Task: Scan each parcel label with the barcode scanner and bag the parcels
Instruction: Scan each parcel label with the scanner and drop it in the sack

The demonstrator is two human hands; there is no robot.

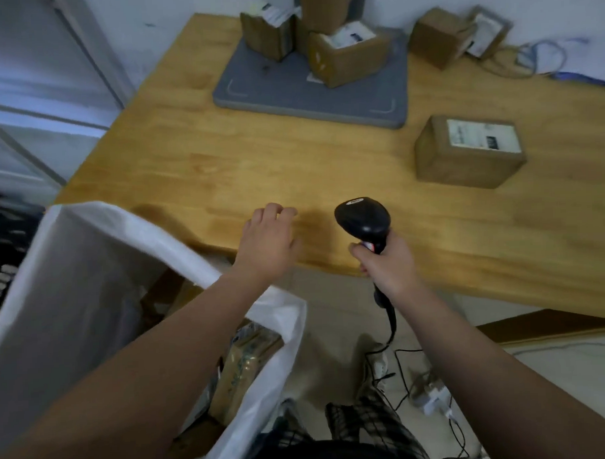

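Observation:
My right hand [386, 266] grips the handle of a black barcode scanner [362, 220], held over the table's front edge with its head pointing away from me. My left hand [267, 242] hovers empty over the same edge, fingers loosely curled, just right of a large white bag [90, 271] that stands open at the table's left corner. A brown parcel [245, 361] lies inside the bag. One labelled cardboard parcel [468, 151] sits alone on the wooden table [223, 163] to the right. Several more parcels [346, 56] are stacked on a grey pad [289, 92] at the back.
Two more boxes [459, 35] rest at the back right beside loose blue cables [545, 56]. The scanner's black cord [390, 329] drops to the floor among other wires and a plug [434, 400]. A white shelf frame stands to the left.

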